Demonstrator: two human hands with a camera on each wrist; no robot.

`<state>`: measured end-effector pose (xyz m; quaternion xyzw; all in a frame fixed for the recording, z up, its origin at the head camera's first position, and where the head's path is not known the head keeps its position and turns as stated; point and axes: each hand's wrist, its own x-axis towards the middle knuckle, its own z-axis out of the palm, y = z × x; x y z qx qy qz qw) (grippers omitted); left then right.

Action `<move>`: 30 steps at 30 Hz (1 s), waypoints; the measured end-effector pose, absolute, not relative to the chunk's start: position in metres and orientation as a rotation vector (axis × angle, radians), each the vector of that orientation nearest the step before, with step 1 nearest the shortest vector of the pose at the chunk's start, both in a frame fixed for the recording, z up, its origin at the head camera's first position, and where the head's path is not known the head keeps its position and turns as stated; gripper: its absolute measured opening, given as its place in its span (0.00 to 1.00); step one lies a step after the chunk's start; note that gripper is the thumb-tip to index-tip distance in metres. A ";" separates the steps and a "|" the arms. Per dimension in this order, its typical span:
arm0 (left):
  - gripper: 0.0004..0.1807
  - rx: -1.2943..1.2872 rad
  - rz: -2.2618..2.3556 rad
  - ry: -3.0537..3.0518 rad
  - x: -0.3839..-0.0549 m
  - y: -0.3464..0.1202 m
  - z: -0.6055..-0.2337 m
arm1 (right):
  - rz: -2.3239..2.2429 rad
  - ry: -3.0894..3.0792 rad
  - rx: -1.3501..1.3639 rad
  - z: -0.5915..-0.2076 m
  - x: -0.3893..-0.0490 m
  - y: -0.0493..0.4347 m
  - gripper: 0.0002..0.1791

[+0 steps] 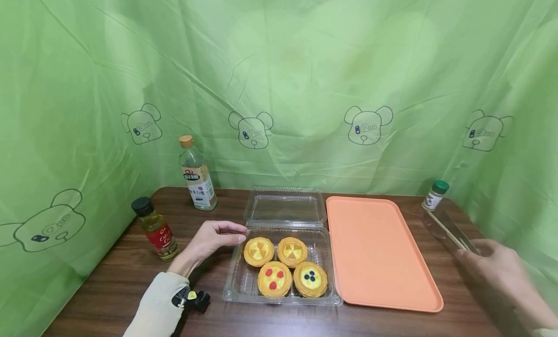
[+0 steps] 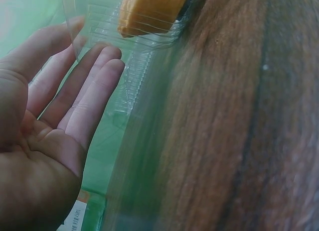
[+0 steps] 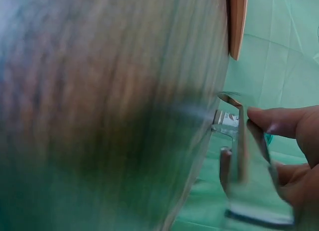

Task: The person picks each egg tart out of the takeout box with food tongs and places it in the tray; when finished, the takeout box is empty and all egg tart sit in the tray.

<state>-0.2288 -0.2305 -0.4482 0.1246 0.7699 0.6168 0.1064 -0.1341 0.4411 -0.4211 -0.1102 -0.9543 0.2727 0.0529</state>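
Left wrist: the left hand [image 2: 55, 131] is extending slightly parted fingers at a clear clamshell [image 2: 102, 22]; right wrist: the right hand [image 3: 310, 139] is gripping metal tongs [image 3: 242, 146]; head: four egg tarts [image 1: 280, 270] are sitting inside the clamshell.

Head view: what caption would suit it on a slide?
Four tarts in an open clear box beside an orange tray, left hand at the box's edge, right hand holding tongs.

Tongs [image 3: 242, 141] blurred, right wrist view; tart [image 2: 149, 14] cropped at top, left wrist view.
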 end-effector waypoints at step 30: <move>0.17 0.355 1.842 2.258 -0.228 -0.230 -0.446 | 0.860 -2.842 0.121 -0.344 -0.139 0.307 0.26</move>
